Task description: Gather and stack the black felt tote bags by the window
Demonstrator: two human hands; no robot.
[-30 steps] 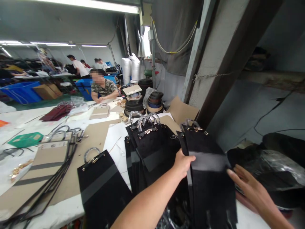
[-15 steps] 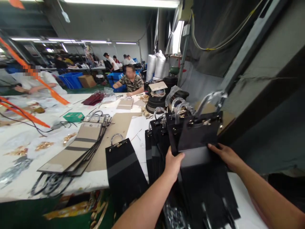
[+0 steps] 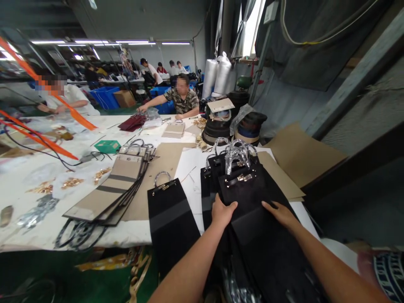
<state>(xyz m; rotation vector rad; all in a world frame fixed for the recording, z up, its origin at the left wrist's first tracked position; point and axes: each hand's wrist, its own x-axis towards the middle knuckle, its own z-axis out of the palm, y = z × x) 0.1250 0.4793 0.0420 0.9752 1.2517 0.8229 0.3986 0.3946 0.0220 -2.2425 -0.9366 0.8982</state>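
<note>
A flat black handbag panel (image 3: 249,227) with a gold clasp and a plastic-wrapped handle lies on top of a pile of similar black panels (image 3: 206,198). My left hand (image 3: 221,211) grips its left edge, thumb on top and the other fingers mostly hidden. On the opposite edge, my right hand (image 3: 282,213) holds the same panel, its thumb lying on the black surface. To the left, apart from both hands, a single black panel (image 3: 172,210) hangs over the table's front edge.
Beige bag panels (image 3: 109,187) are stacked on the white table (image 3: 135,233), near a green box (image 3: 107,146) and gold hardware (image 3: 72,182). Brown cardboard (image 3: 303,155) stands at the right. Across the table, a person in camouflage (image 3: 183,103) reaches toward dark red pieces (image 3: 131,123).
The black panel, tilted up in my hands before, has come down flat onto the pile. My view has shifted slightly. The person opposite has stretched an arm to the dark red pieces.
</note>
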